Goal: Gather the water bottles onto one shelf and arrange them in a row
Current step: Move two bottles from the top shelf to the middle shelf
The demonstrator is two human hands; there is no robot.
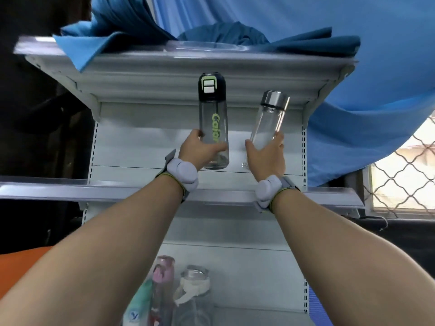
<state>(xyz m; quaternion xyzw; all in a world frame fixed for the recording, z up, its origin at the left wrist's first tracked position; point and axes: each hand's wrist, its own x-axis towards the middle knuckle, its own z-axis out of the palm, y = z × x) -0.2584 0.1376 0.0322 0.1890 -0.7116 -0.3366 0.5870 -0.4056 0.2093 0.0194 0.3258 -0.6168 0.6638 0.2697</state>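
Left hand grips the smoky bottle, right hand the clear bottle, at the middle shelf; next, likely standing both side by side.

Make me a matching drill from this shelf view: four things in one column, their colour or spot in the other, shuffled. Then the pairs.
1. smoky bottle
2. clear bottle
3. white-lidded bottle
4. blue cloth

A. on the lower shelf
B. draped over the top shelf
C. in the left hand
D. in the right hand

Pairs: 1-C, 2-D, 3-A, 4-B
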